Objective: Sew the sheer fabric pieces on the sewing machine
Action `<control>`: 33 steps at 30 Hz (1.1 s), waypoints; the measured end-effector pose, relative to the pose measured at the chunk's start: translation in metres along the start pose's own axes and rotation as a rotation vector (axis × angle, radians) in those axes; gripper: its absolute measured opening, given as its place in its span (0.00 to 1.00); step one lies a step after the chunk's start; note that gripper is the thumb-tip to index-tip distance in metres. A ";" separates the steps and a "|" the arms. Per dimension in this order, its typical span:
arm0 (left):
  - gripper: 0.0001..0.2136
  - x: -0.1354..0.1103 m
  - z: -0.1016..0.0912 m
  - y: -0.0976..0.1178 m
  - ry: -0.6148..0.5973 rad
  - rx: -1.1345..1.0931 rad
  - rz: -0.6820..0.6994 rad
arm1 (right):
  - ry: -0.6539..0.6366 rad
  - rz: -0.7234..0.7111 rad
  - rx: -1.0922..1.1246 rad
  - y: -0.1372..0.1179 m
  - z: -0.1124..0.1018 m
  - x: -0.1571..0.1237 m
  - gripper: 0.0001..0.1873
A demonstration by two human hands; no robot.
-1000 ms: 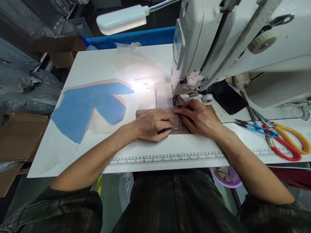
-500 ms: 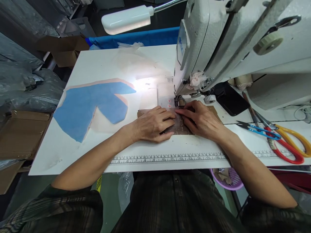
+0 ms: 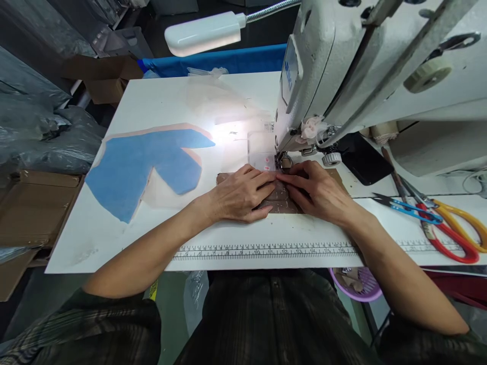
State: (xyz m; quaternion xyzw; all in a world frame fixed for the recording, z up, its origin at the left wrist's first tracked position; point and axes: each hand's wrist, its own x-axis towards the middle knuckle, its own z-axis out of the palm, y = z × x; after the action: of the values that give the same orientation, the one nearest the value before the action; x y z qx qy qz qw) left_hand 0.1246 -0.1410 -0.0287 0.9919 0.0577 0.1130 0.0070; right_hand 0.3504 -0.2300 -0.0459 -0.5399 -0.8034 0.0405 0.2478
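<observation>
My left hand (image 3: 245, 195) lies palm down on a brown sheet (image 3: 283, 204) with pale thread bits on it, its fingers spread and its thumb apart. The left fingertips touch the sheet near its far edge. My right hand (image 3: 317, 192) rests at the sheet's right side, fingers bent together at the edge of a thin sheer fabric, just below the presser foot (image 3: 282, 161) of the sewing machine (image 3: 308, 76). My fingers hide most of that fabric. The clear plate (image 3: 261, 151) with small pink marks lies left of the foot.
A blue pattern piece (image 3: 152, 157) lies on pale fabric at the left. A black phone (image 3: 365, 158), blue thread snips (image 3: 409, 207), and red (image 3: 452, 243) and yellow-handled scissors (image 3: 462, 218) lie right. A printed ruler (image 3: 266, 252) follows the table's front edge. A lamp (image 3: 205, 33) hangs above.
The sheer layer that overlapped the brown sheet between my hands has shifted away toward the presser foot. Both hands keep almost the same place. The view has shifted slightly.
</observation>
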 end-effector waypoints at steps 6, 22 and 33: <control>0.20 0.000 0.006 -0.003 0.046 -0.010 -0.001 | 0.007 0.025 -0.011 0.001 0.001 0.000 0.19; 0.19 0.009 0.003 -0.024 0.034 -0.058 -0.009 | -0.034 0.059 0.006 -0.002 -0.001 -0.001 0.18; 0.22 0.011 0.003 -0.034 0.008 -0.027 -0.005 | -0.026 0.051 -0.003 -0.002 -0.001 0.003 0.20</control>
State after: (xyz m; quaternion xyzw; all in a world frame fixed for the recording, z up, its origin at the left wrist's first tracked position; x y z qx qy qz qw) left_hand 0.1323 -0.1060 -0.0303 0.9911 0.0589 0.1179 0.0204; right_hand 0.3480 -0.2288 -0.0430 -0.5603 -0.7924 0.0523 0.2354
